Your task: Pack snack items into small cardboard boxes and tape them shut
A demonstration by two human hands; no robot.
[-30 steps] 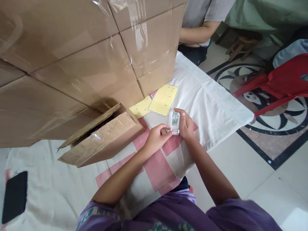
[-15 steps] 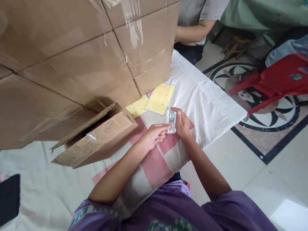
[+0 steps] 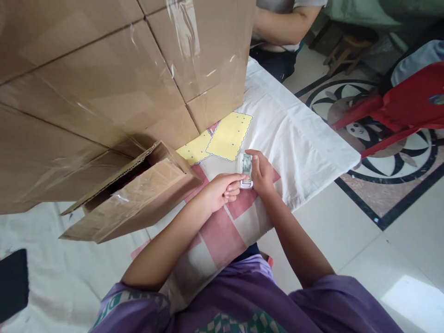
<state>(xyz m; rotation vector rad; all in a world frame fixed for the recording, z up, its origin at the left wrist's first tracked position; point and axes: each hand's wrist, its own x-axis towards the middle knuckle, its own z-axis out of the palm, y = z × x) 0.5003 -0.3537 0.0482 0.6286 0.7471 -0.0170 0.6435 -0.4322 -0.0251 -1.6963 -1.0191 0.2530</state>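
Near the edge of the counter before me, a right hand is clasping a white gadget, its grip pressed against one side; a left hand is curling its fingers together, forefinger touching the gadget's near end. Yellow sheets are lying just beyond.

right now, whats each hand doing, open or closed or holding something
Left hand: index finger extended over the white device, other fingers curled; can't tell whether it grips.
Right hand: closed, holding the device's right side.
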